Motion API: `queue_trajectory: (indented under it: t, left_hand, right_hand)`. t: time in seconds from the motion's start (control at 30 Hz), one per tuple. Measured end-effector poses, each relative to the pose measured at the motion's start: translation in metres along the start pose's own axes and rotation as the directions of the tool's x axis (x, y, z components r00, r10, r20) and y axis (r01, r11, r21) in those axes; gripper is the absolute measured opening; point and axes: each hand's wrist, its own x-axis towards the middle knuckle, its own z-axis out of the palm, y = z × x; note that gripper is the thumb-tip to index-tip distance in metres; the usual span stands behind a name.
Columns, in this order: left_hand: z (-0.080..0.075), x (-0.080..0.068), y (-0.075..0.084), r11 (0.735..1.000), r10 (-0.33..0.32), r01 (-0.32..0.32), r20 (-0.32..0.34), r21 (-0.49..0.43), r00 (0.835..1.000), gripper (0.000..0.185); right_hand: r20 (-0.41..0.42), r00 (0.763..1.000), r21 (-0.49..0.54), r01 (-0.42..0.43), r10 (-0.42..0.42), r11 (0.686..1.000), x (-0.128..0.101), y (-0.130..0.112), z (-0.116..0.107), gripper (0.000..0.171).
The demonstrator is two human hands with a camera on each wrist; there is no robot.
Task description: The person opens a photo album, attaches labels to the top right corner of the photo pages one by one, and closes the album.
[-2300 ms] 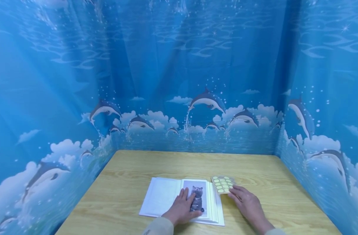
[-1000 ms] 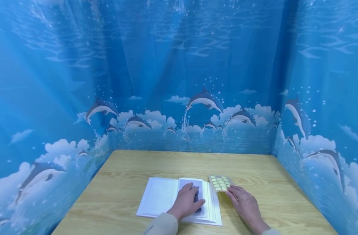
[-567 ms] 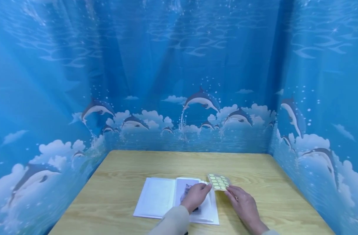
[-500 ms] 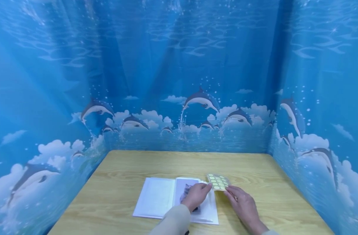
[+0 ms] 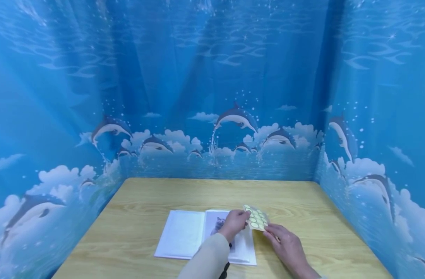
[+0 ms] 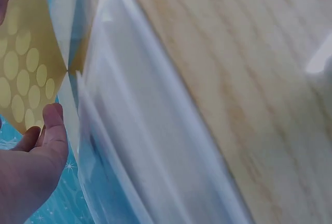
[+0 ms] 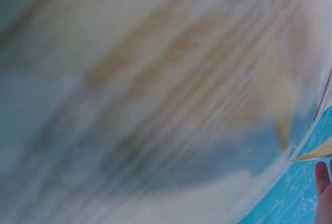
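Observation:
A sheet of round pale-yellow stickers (image 5: 257,219) is raised at a tilt over the right edge of an open white photo album (image 5: 182,234). My left hand (image 5: 235,223) pinches the sheet's left edge, thumb and fingers together, and its forearm crosses the album. At the sheet's lower right corner, my right hand (image 5: 287,245) holds it between thumb and fingers. In the left wrist view, the sticker sheet (image 6: 23,60) hangs between both hands, its lower corner in the left hand's fingers (image 6: 53,123). A cat photo (image 5: 217,224) on the album's right page is partly covered by the left hand.
The album lies flat on a wood-grain table (image 5: 156,193); its clear page sleeves (image 6: 137,99) show in the left wrist view. Blue dolphin-print curtains (image 5: 184,97) stand around the table's back and sides. The right wrist view mostly shows blurred tabletop.
My left hand has lifted off the cat photo, moved right and taken hold of the sticker sheet's left edge. The sheet now tilts up more; the right hand has kept its corner throughout.

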Motion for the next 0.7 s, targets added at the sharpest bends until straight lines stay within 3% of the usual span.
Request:
queue_trajectory:
  t: [0.43, 0.53, 0.7]
  left_hand:
    - [0.003, 0.004, 0.007, 0.997, -0.016, 0.009, -0.080, -0.083, 0.997, 0.027]
    - [0.003, 0.006, 0.009, 0.993, -0.032, 0.020, -0.103, -0.113, 0.994, 0.026]
    - [0.002, 0.004, 0.011, 0.990, -0.079, 0.066, -0.107, -0.126, 0.991, 0.026]
  right_hand:
    - [0.099, 0.984, 0.070, 0.141, -0.147, 0.988, -0.010, 0.001, -0.006, 0.032]
    - [0.113, 0.990, 0.061, 0.081, -0.088, 0.995, -0.006, -0.001, -0.008, 0.033]
    - [0.120, 0.988, 0.034, -0.105, 0.100, 0.994, 0.011, -0.004, -0.011, 0.032]
